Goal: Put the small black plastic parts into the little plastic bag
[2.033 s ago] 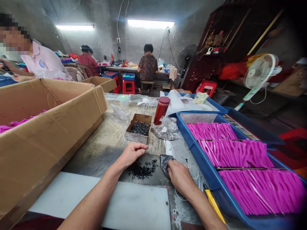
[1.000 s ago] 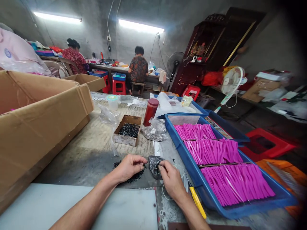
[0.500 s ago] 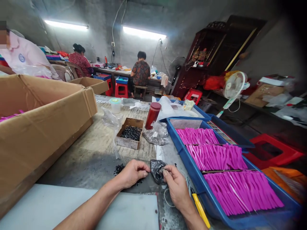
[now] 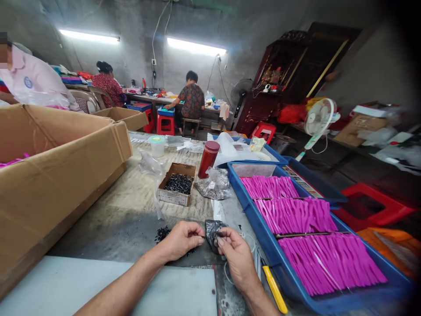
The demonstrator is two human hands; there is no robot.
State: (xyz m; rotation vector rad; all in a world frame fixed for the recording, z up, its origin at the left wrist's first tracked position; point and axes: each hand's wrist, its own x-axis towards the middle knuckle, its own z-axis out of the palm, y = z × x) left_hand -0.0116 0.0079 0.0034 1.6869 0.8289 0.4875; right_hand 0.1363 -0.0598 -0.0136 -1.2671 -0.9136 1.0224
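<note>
My left hand point(image 4: 184, 240) is closed in a pinch, thumb against forefinger; what sits between the tips is too small to make out. Facing it, my right hand point(image 4: 237, 259) pinches over a crumpled black plastic bag point(image 4: 211, 225), and whatever its fingertips hold is dark and unclear. Small black pieces point(image 4: 162, 233) lie in a loose pile behind my left wrist. Beyond the hands stands a small cardboard box point(image 4: 174, 198) filled with black and shiny little parts point(image 4: 179, 183). A clear bag of small metallic parts point(image 4: 212, 189) rests beside it.
A blue tray point(image 4: 241, 193) of magenta strips point(image 4: 305, 215) flanks my right side, with a yellow-handled tool point(image 4: 274, 289) along it. At left stands a large cardboard carton point(image 4: 62, 184). A red canister point(image 4: 208, 160) stands farther back. Co-workers sit beyond the table.
My right hand has shifted slightly left over the black bag, closer to my left hand. The left hand keeps its pinch. A co-worker at the back has stretched an arm out left.
</note>
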